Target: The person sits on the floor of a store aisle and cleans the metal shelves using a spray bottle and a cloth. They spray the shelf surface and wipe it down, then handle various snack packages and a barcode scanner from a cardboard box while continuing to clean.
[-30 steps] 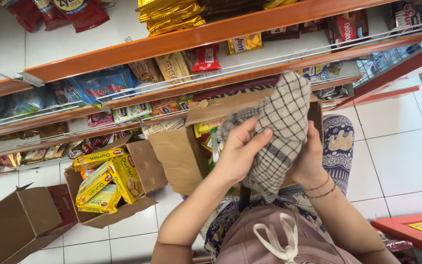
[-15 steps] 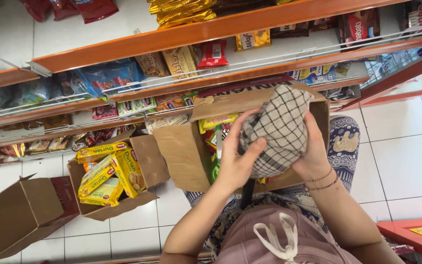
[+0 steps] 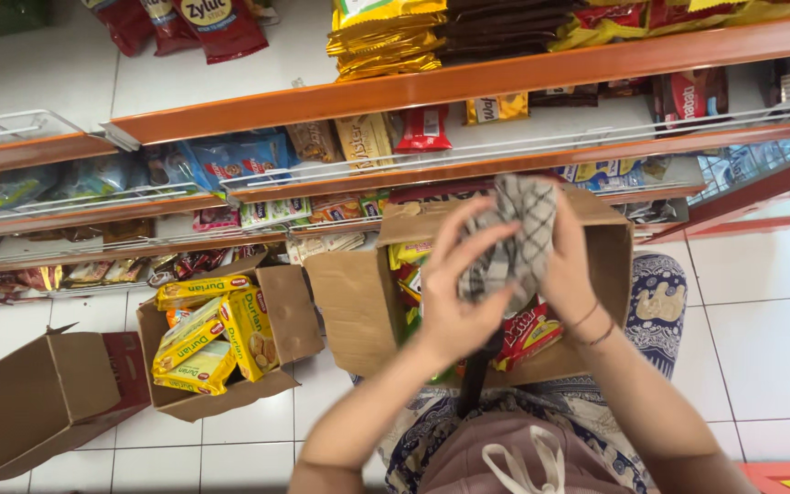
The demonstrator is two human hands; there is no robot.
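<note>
While both hands work above the lap, the left hand point(image 3: 454, 297) has its fingers spread and curled against the near-left side of a checked cloth point(image 3: 511, 242), and the right hand point(image 3: 567, 265) closes around the cloth's right side, so the bundle is gripped between the two palms. The checked cloth, cream with dark grid lines, is bunched into a compact wad and sits in the air directly over the open top of a brown cardboard box point(image 3: 354, 302) resting on the person's knees. Red and yellow snack packets point(image 3: 528, 331) show inside that box, just below the cloth. Thin bracelets point(image 3: 592, 325) circle the right wrist. To the left, on the white tiled floor point(image 3: 761, 329), a second open carton point(image 3: 272, 316) holds yellow biscuit packs point(image 3: 203, 338), stacked and tilted. Further left, near the lower left corner of the floor, a third carton point(image 3: 34, 402) lies on its side. Beyond the cartons, orange-edged shelves point(image 3: 468, 82) with white wire rails carry rows of bagged snacks, including gold packets point(image 3: 381, 41) on the upper tier.
</note>
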